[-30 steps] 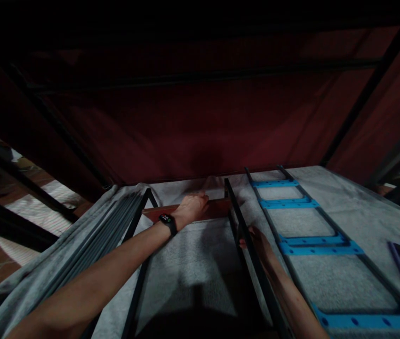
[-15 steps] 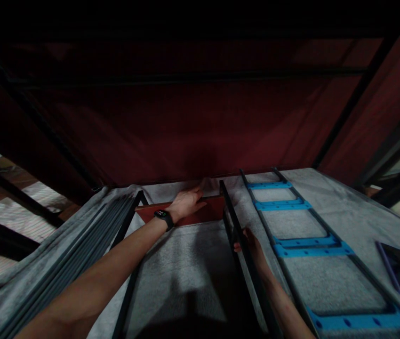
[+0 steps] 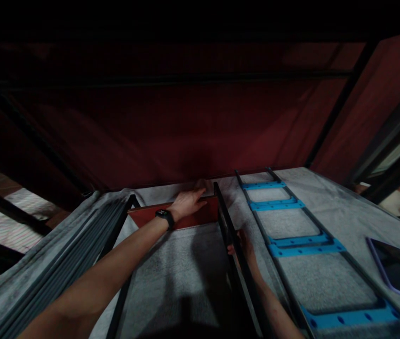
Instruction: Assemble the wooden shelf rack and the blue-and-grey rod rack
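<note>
A dark metal frame with long side bars stands on the grey cloth in front of me. A reddish-brown board spans between its sides at the far end. My left hand, a black watch on its wrist, lies over the board's upper edge with fingers stretched out towards the right bar. On the right, my right hand is wrapped around the frame's side bar from outside; fingertips show on the inner side, and the bar hides part of the hand.
Right of the frame lies a ladder-like rack with blue crosspieces. Farther right is a phone. Several grey tubes lie side by side on the left. Dark red fabric with black poles closes off the back. Grey cloth covers the surface.
The whole view has shifted slightly, so things appear a little farther left. My left hand's fingers are straighter and nearer the right bar. My right hand keeps its grip.
</note>
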Action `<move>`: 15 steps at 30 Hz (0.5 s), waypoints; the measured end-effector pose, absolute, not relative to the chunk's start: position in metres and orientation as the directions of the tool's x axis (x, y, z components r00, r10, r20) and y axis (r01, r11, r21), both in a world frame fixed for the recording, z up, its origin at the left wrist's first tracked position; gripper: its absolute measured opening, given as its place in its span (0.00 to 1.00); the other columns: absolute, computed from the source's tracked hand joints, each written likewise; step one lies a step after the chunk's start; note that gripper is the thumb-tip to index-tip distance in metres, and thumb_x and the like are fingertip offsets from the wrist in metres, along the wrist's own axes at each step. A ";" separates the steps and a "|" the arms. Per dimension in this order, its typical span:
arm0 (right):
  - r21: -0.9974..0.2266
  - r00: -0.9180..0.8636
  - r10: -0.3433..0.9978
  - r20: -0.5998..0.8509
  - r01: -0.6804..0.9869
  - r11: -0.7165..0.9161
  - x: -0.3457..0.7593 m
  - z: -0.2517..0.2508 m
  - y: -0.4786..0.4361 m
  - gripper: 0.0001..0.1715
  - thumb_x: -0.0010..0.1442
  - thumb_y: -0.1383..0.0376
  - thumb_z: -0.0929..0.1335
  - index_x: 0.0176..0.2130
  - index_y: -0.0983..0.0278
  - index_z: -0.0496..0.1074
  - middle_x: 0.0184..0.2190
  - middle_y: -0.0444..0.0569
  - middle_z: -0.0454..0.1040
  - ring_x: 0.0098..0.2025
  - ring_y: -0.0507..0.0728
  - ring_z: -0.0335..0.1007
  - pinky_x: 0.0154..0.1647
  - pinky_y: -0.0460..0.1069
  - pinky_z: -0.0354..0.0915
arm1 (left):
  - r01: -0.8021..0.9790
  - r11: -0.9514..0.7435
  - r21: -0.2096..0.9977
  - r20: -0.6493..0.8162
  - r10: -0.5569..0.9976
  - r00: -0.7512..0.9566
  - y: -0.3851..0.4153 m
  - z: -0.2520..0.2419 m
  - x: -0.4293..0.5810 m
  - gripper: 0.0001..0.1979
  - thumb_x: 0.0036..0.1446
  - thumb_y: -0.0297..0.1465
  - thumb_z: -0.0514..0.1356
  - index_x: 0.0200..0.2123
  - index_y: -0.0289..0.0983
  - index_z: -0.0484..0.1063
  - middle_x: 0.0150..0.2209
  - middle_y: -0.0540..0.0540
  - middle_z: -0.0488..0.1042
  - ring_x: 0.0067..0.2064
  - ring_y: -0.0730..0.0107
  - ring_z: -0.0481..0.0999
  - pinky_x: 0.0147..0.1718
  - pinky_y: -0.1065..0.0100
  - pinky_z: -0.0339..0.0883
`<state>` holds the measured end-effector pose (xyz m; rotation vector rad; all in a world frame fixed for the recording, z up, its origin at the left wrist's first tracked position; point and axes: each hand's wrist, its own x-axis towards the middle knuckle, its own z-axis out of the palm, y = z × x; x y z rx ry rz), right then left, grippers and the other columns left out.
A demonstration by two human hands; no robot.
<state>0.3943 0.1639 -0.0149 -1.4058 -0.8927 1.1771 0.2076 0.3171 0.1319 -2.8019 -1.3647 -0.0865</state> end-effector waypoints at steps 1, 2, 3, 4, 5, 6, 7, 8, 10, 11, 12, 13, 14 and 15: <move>-0.986 0.268 0.949 -0.166 -0.074 -0.152 0.394 -0.013 0.163 0.20 0.50 0.43 0.67 0.38 0.51 0.68 0.31 0.52 0.76 0.35 0.67 0.75 0.32 0.59 0.70 | 0.779 -0.628 0.008 0.061 0.777 0.626 0.317 0.132 0.208 0.27 0.65 0.41 0.52 0.65 0.40 0.59 0.55 0.40 0.74 0.51 0.57 0.77 0.45 0.65 0.68; -0.990 0.291 0.947 -0.138 -0.063 -0.125 0.393 -0.011 0.161 0.18 0.50 0.46 0.68 0.37 0.51 0.69 0.31 0.52 0.76 0.34 0.67 0.75 0.32 0.59 0.69 | 0.762 -0.647 0.014 0.059 0.761 0.646 0.316 0.133 0.209 0.30 0.65 0.40 0.52 0.68 0.43 0.53 0.58 0.41 0.72 0.53 0.57 0.76 0.47 0.65 0.68; -0.994 0.308 0.945 -0.108 -0.050 -0.097 0.392 -0.010 0.161 0.16 0.51 0.48 0.68 0.37 0.51 0.69 0.31 0.51 0.76 0.33 0.67 0.75 0.31 0.59 0.69 | 0.740 -0.672 0.019 0.051 0.740 0.671 0.316 0.135 0.210 0.31 0.65 0.38 0.52 0.70 0.46 0.49 0.61 0.43 0.70 0.54 0.58 0.75 0.47 0.66 0.67; -0.996 0.316 0.945 -0.084 -0.038 -0.075 0.392 -0.009 0.160 0.14 0.51 0.50 0.68 0.37 0.51 0.69 0.31 0.50 0.76 0.32 0.66 0.75 0.30 0.59 0.69 | 0.716 -0.698 0.023 0.039 0.716 0.697 0.316 0.136 0.210 0.33 0.65 0.37 0.52 0.70 0.49 0.45 0.63 0.45 0.67 0.56 0.59 0.74 0.48 0.66 0.67; -0.998 0.324 0.944 -0.059 -0.023 -0.055 0.392 -0.010 0.161 0.13 0.52 0.52 0.68 0.38 0.51 0.69 0.30 0.50 0.76 0.30 0.66 0.74 0.30 0.59 0.69 | 0.693 -0.721 0.026 0.027 0.693 0.720 0.316 0.138 0.211 0.34 0.65 0.35 0.52 0.71 0.52 0.42 0.65 0.47 0.66 0.57 0.61 0.74 0.49 0.67 0.67; -0.999 0.329 0.943 -0.037 -0.005 -0.037 0.392 -0.011 0.161 0.12 0.52 0.53 0.67 0.38 0.52 0.69 0.30 0.49 0.76 0.30 0.65 0.74 0.29 0.58 0.68 | 0.674 -0.738 0.026 0.014 0.675 0.738 0.316 0.140 0.212 0.34 0.65 0.34 0.51 0.71 0.53 0.41 0.65 0.48 0.65 0.57 0.61 0.73 0.50 0.67 0.67; -1.000 0.333 0.943 -0.016 0.017 -0.024 0.392 -0.014 0.162 0.13 0.52 0.53 0.67 0.38 0.53 0.69 0.30 0.48 0.76 0.29 0.64 0.73 0.29 0.58 0.68 | 0.663 -0.749 0.022 0.001 0.663 0.749 0.317 0.141 0.213 0.34 0.65 0.33 0.51 0.71 0.54 0.41 0.65 0.49 0.66 0.57 0.62 0.73 0.50 0.67 0.67; -0.999 0.336 0.942 0.000 0.040 -0.014 0.392 -0.016 0.163 0.14 0.52 0.52 0.67 0.38 0.54 0.69 0.31 0.48 0.76 0.29 0.63 0.73 0.29 0.57 0.68 | 0.654 -0.756 0.014 -0.012 0.654 0.756 0.318 0.143 0.215 0.34 0.65 0.32 0.51 0.71 0.54 0.42 0.64 0.49 0.67 0.56 0.62 0.74 0.50 0.67 0.67; -0.998 0.336 0.942 0.012 0.067 -0.011 0.391 -0.022 0.165 0.16 0.52 0.49 0.67 0.38 0.54 0.68 0.33 0.48 0.76 0.29 0.62 0.72 0.29 0.56 0.68 | 0.633 -0.774 -0.019 -0.034 0.633 0.773 0.321 0.144 0.218 0.32 0.66 0.32 0.49 0.70 0.55 0.45 0.60 0.48 0.71 0.53 0.62 0.76 0.48 0.66 0.67; -0.998 0.340 0.940 0.004 0.066 -0.019 0.391 -0.025 0.166 0.18 0.52 0.47 0.67 0.38 0.54 0.68 0.33 0.48 0.76 0.29 0.62 0.72 0.29 0.55 0.68 | 0.614 -0.788 -0.043 -0.052 0.616 0.786 0.322 0.144 0.219 0.32 0.66 0.31 0.48 0.70 0.56 0.45 0.57 0.47 0.73 0.50 0.61 0.76 0.47 0.65 0.67; -0.998 0.347 0.938 -0.012 0.056 -0.034 0.390 -0.026 0.167 0.19 0.54 0.45 0.66 0.38 0.54 0.68 0.33 0.48 0.76 0.30 0.62 0.72 0.29 0.55 0.68 | 0.591 -0.804 -0.068 -0.074 0.594 0.801 0.323 0.143 0.221 0.31 0.66 0.31 0.48 0.70 0.57 0.46 0.54 0.47 0.75 0.48 0.61 0.77 0.46 0.65 0.67; -0.998 0.356 0.934 -0.029 0.044 -0.048 0.389 -0.028 0.167 0.19 0.55 0.44 0.64 0.38 0.54 0.68 0.32 0.48 0.76 0.30 0.62 0.72 0.28 0.55 0.67 | 0.567 -0.819 -0.089 -0.096 0.573 0.814 0.325 0.142 0.222 0.32 0.66 0.31 0.48 0.70 0.57 0.45 0.51 0.47 0.77 0.47 0.60 0.77 0.46 0.64 0.67; -0.998 0.364 0.931 -0.040 0.035 -0.057 0.388 -0.028 0.166 0.20 0.55 0.44 0.64 0.38 0.54 0.68 0.31 0.48 0.75 0.30 0.62 0.72 0.28 0.55 0.67 | 0.550 -0.829 -0.104 -0.116 0.559 0.821 0.325 0.141 0.223 0.32 0.65 0.31 0.48 0.70 0.57 0.45 0.49 0.47 0.78 0.46 0.60 0.77 0.45 0.64 0.67; -0.998 0.365 0.930 -0.040 0.032 -0.055 0.387 -0.027 0.165 0.20 0.56 0.44 0.64 0.38 0.54 0.68 0.31 0.48 0.75 0.31 0.62 0.73 0.28 0.55 0.67 | 0.545 -0.831 -0.110 -0.129 0.556 0.821 0.326 0.141 0.224 0.33 0.65 0.31 0.49 0.70 0.57 0.45 0.48 0.47 0.78 0.45 0.60 0.77 0.45 0.64 0.67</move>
